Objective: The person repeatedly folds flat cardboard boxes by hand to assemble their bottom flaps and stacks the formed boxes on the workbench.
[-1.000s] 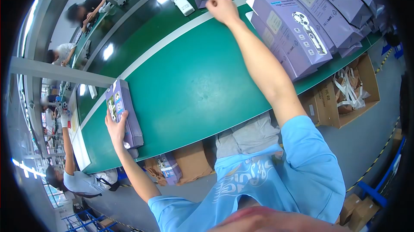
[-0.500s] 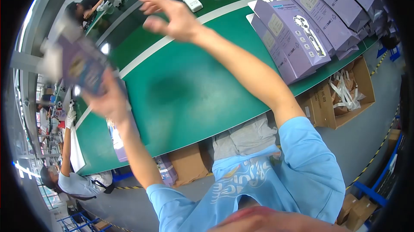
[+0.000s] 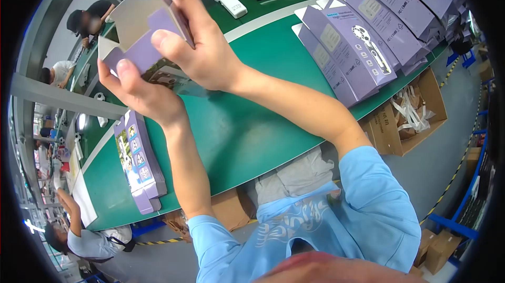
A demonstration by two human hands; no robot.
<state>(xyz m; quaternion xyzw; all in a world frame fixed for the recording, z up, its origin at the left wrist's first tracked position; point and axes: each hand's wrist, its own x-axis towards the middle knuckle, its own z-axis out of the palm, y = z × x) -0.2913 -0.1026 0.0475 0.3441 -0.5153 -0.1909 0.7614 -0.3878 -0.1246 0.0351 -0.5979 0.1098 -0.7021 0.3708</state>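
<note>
A green worktable [image 3: 263, 109] spreads beneath our hands. Above it we hold a purple carton [image 3: 139, 51], its open end tilted up between our hands. Our left hand [image 3: 152, 96] is partly open, supporting the near side; our right hand [image 3: 208, 54], half curled, grips the other side. Flat cartons [image 3: 138, 159] lie below our left hand; standing cartons [image 3: 350, 46] lean together well right of our right hand.
</note>
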